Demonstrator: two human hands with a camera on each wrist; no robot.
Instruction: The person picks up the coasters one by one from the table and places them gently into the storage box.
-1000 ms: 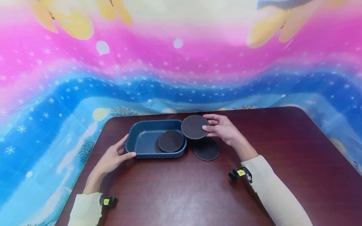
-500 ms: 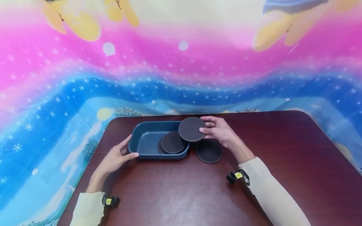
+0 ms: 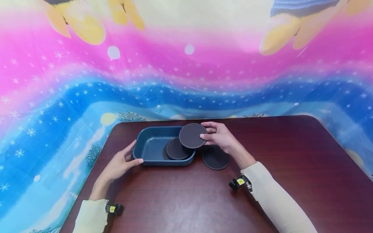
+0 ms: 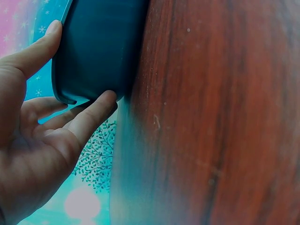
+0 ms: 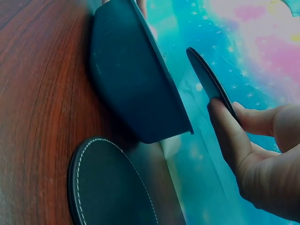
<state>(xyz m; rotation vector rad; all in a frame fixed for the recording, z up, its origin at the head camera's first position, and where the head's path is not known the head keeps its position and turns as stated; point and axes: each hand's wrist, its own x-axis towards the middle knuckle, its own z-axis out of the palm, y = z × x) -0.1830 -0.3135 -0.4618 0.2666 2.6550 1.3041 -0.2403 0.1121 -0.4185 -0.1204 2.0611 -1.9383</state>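
My right hand (image 3: 220, 138) pinches a round dark-brown coaster (image 3: 190, 136) between thumb and fingers. The coaster is raised above the right end of a dark blue rectangular container (image 3: 164, 162), apart from it in the right wrist view. Inside the container, at its right end, lie stacked coasters (image 3: 176, 151), partly hidden by the raised one. Another coaster (image 3: 216, 158), black with a pale stitched edge, lies flat on the table just right of the container. My left hand (image 3: 118, 164) holds the container's left end, thumb at the front corner and fingers at the end wall.
The dark red-brown wooden table (image 3: 186, 197) has a rounded far edge close behind the container. A colourful printed cloth (image 3: 186, 71) hangs behind and beside the table. Each wrist wears a strap with a small black camera (image 3: 235, 183).
My right hand has moved left with the coaster, from beside the container to over its right end. The left hand stays on the container, and the coaster on the table stays put.
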